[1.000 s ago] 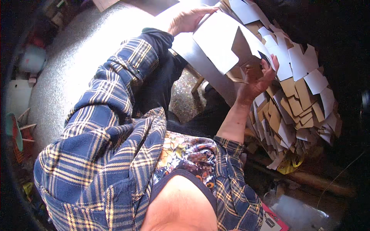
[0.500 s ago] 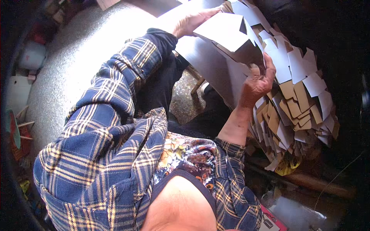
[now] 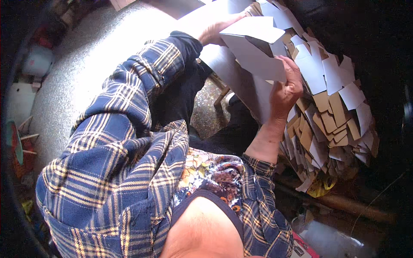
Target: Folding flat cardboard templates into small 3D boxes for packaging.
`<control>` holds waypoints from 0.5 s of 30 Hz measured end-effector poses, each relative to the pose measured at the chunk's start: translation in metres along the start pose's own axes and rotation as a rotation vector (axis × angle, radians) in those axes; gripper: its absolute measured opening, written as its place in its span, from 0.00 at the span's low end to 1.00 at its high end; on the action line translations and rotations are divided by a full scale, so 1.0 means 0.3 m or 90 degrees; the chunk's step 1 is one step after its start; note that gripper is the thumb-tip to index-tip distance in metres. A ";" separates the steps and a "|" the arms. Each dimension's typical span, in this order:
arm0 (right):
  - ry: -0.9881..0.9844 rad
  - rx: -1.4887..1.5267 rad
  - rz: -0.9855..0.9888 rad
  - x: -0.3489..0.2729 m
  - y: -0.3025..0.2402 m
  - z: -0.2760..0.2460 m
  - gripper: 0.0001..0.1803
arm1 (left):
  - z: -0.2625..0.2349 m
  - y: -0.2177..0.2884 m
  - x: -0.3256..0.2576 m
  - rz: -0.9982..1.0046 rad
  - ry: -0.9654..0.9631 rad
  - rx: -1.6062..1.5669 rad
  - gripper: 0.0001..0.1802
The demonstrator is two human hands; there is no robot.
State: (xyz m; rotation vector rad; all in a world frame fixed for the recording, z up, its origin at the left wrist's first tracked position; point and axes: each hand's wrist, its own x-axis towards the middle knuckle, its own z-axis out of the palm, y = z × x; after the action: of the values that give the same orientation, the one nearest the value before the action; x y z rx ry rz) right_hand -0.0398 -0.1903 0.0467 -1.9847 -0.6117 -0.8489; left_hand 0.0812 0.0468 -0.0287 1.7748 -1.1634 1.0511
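A small white carton [image 3: 257,59], partly folded with its flaps standing out, is held up between my two hands. My left hand [image 3: 215,32] reaches to its far left side; the fingers curl round it there and are partly hidden by glare and the carton. At the near right end, my right hand [image 3: 287,88] is closed on the carton's edge, with fingers on top and the thumb mostly out of sight. Beneath the carton lies a smooth grey tabletop [image 3: 234,79], slanting away from my legs.
A large heap of flat white and brown carton blanks [image 3: 325,86] rises right of the table. Below it is a yellow plastic bag [image 3: 322,187]. Bright light falls on the speckled floor [image 3: 64,81] at left, with a white container [image 3: 38,61] at the far left edge.
The carton has turned in my hands: its dark opening has narrowed and a side panel now faces me. My right hand has shifted its grip along the edge, while the left stays nearly in place.
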 end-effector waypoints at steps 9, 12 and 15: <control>0.071 -0.031 -0.015 0.027 -0.019 -0.016 0.26 | -0.053 0.096 0.070 -0.146 -0.148 -0.042 0.48; 0.079 -0.052 0.000 0.032 -0.037 -0.033 0.15 | -0.071 0.149 0.125 -0.753 -0.253 -0.425 0.49; 0.076 -0.073 0.028 0.051 -0.064 -0.031 0.08 | -0.067 0.102 0.063 -0.207 -0.265 -0.075 0.43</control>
State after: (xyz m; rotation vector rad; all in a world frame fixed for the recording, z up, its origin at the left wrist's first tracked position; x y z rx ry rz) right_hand -0.0462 -0.1872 0.0721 -2.0251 -0.4578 -0.9867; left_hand 0.0525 0.0495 0.0009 2.0581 -1.0950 0.4254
